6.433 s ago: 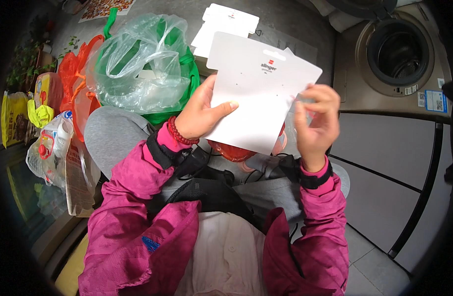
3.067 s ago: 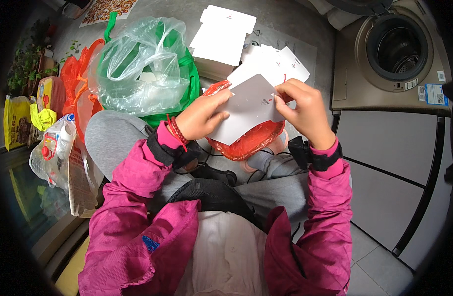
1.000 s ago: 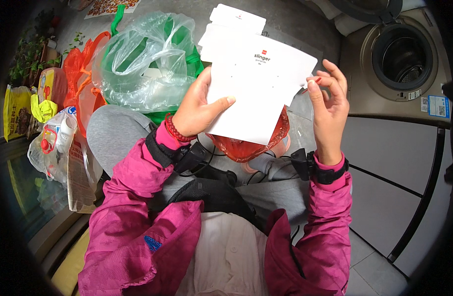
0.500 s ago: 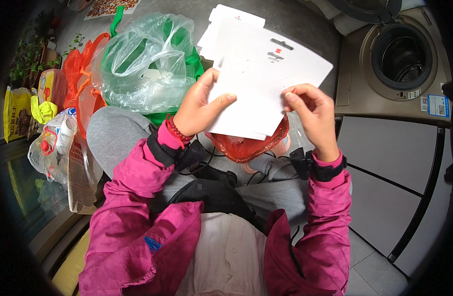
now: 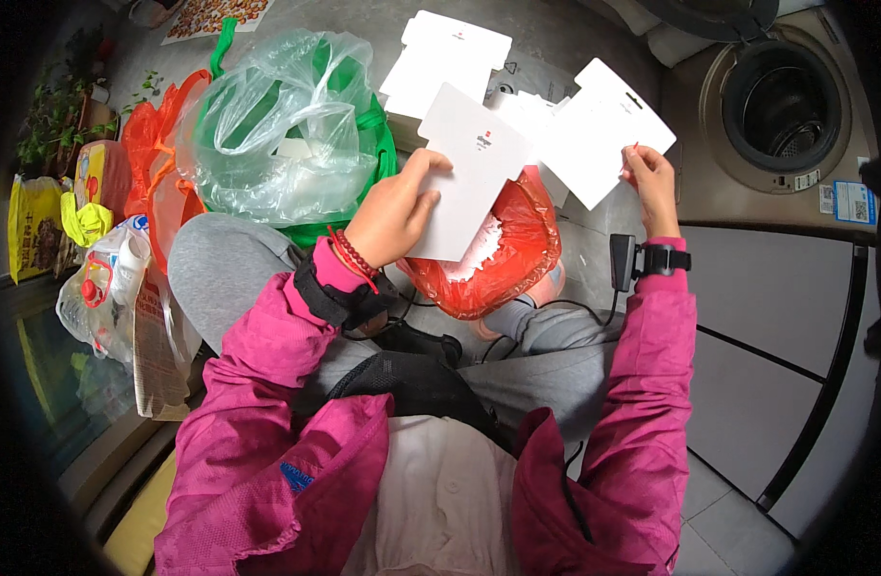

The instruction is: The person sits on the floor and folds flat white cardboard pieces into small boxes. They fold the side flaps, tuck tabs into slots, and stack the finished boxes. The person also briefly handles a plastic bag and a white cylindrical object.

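While the left hand point(image 5: 394, 216) and right hand point(image 5: 651, 178) each pinch a white hang card point(image 5: 603, 134), such card seems light, stiff, best edge-held.

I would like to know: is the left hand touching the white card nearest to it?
Touching. The head view shows the left hand gripping the left edge of the white card, thumb and finger overlapping it.

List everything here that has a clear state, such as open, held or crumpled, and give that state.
left white card: held, tilted
right white card: held at its edge
left hand: gripping the left white card
right hand: pinching the right white card
red bag: open
washing machine door: open
clear plastic bag: crumpled
pink jacket: unfastened
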Demonstrator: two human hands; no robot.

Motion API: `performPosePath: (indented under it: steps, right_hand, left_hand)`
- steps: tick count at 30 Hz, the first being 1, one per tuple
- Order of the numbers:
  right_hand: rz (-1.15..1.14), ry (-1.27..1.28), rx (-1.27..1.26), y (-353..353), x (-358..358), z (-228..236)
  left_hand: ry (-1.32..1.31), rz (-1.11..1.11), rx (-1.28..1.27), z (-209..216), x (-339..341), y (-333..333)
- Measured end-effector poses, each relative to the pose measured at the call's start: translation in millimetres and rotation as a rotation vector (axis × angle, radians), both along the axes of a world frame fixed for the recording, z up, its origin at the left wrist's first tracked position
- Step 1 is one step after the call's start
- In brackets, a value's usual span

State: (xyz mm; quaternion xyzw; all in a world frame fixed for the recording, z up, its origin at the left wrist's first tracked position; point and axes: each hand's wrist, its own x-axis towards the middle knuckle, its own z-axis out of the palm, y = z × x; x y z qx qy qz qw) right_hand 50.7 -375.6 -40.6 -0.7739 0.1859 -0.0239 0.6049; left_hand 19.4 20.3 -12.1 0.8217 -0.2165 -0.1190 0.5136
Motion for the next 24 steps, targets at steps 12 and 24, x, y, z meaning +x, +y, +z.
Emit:
performPosePath:
  steps: [12,24]
  right_hand:
    - [0.609,-0.357,-0.535,131.9,-23.4,61.1]
    - [0.346,-0.441,-0.471,152.9,-40.1,101.2]
  left_hand:
    - [-0.061,0.014,-0.126,8.6,-3.8,-4.8]
    - [-0.203,-0.02,-0.162,20.8,-13.3,-6.8]
